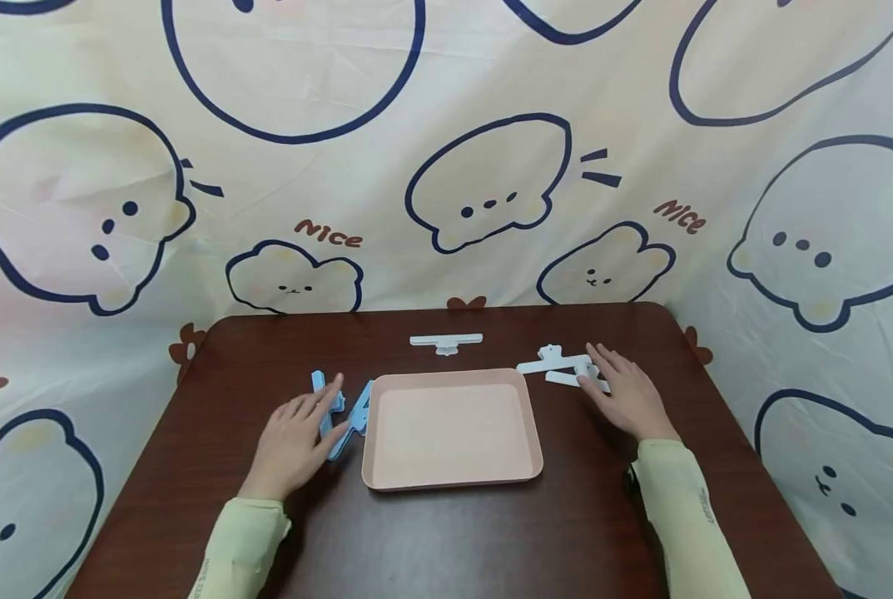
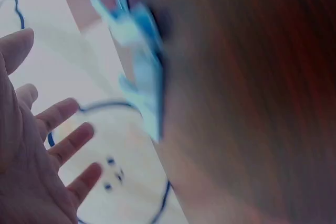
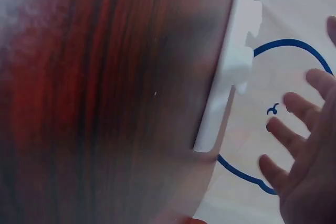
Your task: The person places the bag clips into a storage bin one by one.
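Observation:
In the head view a shallow pink tray (image 1: 452, 428) lies mid-table. Left of it are two blue clips (image 1: 358, 416), and the left hand (image 1: 292, 441) is over them, fingers spread. White clips (image 1: 562, 363) lie by the tray's upper right corner, partly covered by the right hand (image 1: 627, 398), whose fingers are extended. The left wrist view has the left hand (image 2: 37, 145) beside blurred blue clips (image 2: 142, 61), a gap between them. Relaxed fingers of the right hand (image 3: 310, 145) are apart from a white clip (image 3: 220, 93) in the right wrist view.
Another white clip (image 1: 446, 342) lies behind the tray near the back edge of the brown table (image 1: 461, 541). A cloth (image 1: 371, 200) with cartoon drawings hangs behind the table and along both sides.

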Available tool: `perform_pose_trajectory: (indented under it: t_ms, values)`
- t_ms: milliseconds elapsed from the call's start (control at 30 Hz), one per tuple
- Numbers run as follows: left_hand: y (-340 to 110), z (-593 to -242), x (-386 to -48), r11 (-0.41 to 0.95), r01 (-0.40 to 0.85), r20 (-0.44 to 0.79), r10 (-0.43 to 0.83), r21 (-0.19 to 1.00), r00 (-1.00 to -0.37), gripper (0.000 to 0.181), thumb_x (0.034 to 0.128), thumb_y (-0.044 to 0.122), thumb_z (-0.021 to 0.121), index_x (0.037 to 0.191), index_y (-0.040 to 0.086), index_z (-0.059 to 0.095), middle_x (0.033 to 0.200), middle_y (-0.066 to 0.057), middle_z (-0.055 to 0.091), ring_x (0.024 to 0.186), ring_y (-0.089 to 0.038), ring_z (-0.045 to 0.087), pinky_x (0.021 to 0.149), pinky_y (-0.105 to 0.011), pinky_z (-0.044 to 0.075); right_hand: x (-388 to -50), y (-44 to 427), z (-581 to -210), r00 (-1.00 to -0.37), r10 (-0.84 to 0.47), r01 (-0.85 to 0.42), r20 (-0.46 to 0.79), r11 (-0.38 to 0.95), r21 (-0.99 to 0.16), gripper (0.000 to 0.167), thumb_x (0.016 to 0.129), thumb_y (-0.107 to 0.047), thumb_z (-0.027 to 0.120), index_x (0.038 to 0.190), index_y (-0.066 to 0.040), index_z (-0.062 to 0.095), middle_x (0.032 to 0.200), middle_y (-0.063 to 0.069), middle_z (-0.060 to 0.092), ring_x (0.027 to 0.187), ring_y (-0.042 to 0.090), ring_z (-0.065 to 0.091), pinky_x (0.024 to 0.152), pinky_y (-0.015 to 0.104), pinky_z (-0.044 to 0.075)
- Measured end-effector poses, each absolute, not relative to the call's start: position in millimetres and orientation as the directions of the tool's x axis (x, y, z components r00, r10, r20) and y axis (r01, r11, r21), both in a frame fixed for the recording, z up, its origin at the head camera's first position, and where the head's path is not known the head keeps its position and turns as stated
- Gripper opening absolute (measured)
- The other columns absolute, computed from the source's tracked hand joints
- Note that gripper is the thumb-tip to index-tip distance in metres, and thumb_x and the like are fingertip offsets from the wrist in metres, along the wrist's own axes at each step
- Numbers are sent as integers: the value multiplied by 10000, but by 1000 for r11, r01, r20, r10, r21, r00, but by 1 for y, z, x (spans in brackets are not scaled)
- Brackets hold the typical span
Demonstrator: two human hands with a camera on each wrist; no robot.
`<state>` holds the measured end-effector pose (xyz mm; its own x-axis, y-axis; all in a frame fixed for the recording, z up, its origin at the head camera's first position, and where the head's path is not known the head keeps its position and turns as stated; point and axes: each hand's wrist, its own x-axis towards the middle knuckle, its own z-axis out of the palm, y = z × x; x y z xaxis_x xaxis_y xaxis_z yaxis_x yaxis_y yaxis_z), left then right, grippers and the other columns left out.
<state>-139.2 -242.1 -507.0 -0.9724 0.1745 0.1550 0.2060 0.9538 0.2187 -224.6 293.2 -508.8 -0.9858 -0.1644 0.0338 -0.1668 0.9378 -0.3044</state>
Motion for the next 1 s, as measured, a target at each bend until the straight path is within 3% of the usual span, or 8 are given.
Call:
perform_pose_trajectory:
  t_ms: [200, 300, 567, 633, 700, 800, 900, 1000]
  values:
    - [-211, -505, -141, 930, 270, 127, 246, 249, -961, 773, 1011, 472, 626, 1660, 272, 258, 1341, -191, 635, 1198, -389, 604, 978, -566, 519, -238, 288, -514, -986, -162, -143, -46, 948, -284, 695, 1056, -491, 508, 1611, -97, 366, 1639, 239, 351, 1492, 471, 325, 1163, 689, 291]
    - [-200, -507, -141, 921, 271, 89, 256, 280, -963, 775, 1016, 480, 615, 1661, 242, 257, 1299, -191, 660, 1129, -365, 655, 932, -540, 554, -241, 286, -513, -985, -163, -141, -58, 949, -282, 641, 1061, -409, 529, 1591, -73, 398, 1613, 253, 382, 1464, 481, 361, 1135, 694, 328]
    - [-183, -515, -144, 925, 233, -13, 248, 300, -969, 892, 984, 390, 681, 1672, 137, 174, 1423, -189, 633, 1105, -318, 721, 932, -506, 573, -243, 284, -512, -982, -180, -159, -57, 951, -266, 585, 1056, -350, 560, 1532, -19, 476, 1524, 279, 473, 1367, 479, 464, 1083, 681, 395]
    - [-181, -517, -146, 928, 233, -11, 246, 290, -969, 877, 985, 310, 675, 1666, 89, 168, 1290, -167, 706, 931, -264, 736, 856, -465, 589, -244, 284, -512, -981, -181, -159, -63, 953, -258, 577, 1053, -341, 569, 1523, -16, 486, 1500, 283, 490, 1340, 473, 484, 1071, 675, 409]
    - [-179, -519, -147, 929, 235, -2, 246, 287, -969, 842, 984, 221, 647, 1654, 36, 172, 1017, -125, 738, 733, -209, 680, 719, -415, 573, -245, 284, -511, -981, -180, -157, -68, 954, -255, 566, 1046, -321, 586, 1513, -12, 499, 1478, 285, 505, 1317, 466, 501, 1057, 668, 424]
    - [-176, -520, -148, 920, 218, -32, 241, 325, -970, 810, 985, 115, 570, 1649, -5, 121, 667, -7, 560, 510, -141, 479, 540, -343, 439, -246, 284, -509, -980, -184, -160, -72, 954, -254, 535, 1035, -274, 613, 1489, -5, 526, 1436, 285, 533, 1280, 456, 532, 1030, 653, 451]
    - [-173, -521, -148, 913, 176, -104, 229, 368, -968, 806, 1004, 86, 498, 1653, 2, 28, 585, 22, 476, 456, -134, 430, 501, -315, 370, -249, 285, -508, -980, -189, -166, -68, 950, -264, 487, 1019, -222, 641, 1448, -3, 568, 1374, 274, 573, 1217, 440, 574, 990, 637, 479]
    - [-171, -522, -148, 910, 146, -147, 217, 388, -965, 803, 1021, 90, 467, 1653, 16, -22, 596, 10, 486, 465, -147, 457, 521, -318, 389, -251, 286, -509, -979, -196, -174, -57, 949, -264, 430, 1002, -181, 662, 1393, -8, 613, 1306, 252, 609, 1139, 410, 611, 948, 620, 503]
